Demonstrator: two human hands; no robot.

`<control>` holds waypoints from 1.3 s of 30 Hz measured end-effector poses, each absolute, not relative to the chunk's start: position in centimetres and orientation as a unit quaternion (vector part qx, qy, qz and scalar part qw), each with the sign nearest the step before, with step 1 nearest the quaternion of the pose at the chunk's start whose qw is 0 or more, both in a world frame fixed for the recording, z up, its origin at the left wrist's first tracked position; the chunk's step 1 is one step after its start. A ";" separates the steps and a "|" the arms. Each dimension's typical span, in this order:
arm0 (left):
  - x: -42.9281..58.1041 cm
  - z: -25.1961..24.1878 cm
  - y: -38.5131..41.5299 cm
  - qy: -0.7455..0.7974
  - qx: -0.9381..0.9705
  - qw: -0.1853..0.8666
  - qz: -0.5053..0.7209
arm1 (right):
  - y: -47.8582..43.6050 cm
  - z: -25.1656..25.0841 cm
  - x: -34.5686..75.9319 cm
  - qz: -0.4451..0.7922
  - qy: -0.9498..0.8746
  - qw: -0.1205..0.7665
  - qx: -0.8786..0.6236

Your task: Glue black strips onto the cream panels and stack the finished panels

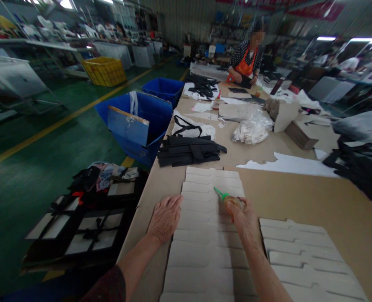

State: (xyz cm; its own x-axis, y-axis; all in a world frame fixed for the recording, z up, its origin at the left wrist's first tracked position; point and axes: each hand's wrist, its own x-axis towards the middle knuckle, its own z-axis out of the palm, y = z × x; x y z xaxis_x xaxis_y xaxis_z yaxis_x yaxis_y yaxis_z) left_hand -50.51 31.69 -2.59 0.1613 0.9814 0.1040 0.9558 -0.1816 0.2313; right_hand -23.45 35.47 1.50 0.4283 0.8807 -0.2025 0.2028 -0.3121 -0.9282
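— Surface?
— One brown table (151,188), bearing a row of overlapping grey card pieces (198,251). A second row (311,256) is lying to the right; black straps (190,150) are lying beyond the first.
— Hands?
— Left hand (165,218): lying flat, fingers outstretched, at the first row's left edge. Right hand (244,214): gripping a green-nozzled bottle (238,203) above that row; tip contact unclear.
— Room?
— Green floor (69,138). Blue bins (129,149) are standing beside the table, a yellow crate (105,72) farther off. An orange-aproned person (250,63) is handling something black.
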 end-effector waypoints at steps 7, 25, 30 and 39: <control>-50.4 -2.6 31.6 0.639 0.758 0.051 0.117 | 36.2 1.1 -25.3 0.362 -0.401 0.389 -0.746; -50.3 -2.4 31.5 0.641 0.758 0.048 0.111 | 36.2 0.8 -31.4 0.416 -0.419 0.382 -0.711; -50.4 -2.4 31.5 0.638 0.760 0.048 0.111 | 35.7 0.7 -31.7 0.478 -0.382 0.411 -0.676; -50.4 -2.4 31.6 0.637 0.761 0.051 0.113 | 36.0 1.1 -26.9 0.475 -0.326 0.459 -0.676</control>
State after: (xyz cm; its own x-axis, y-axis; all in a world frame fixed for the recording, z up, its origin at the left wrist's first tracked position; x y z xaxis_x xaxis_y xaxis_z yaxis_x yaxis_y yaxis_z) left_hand -50.43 31.57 -2.45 0.1623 0.9808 0.1078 0.9578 -0.1829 0.2218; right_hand -26.87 36.05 1.06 0.3357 0.8770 -0.3437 0.0043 -0.3663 -0.9305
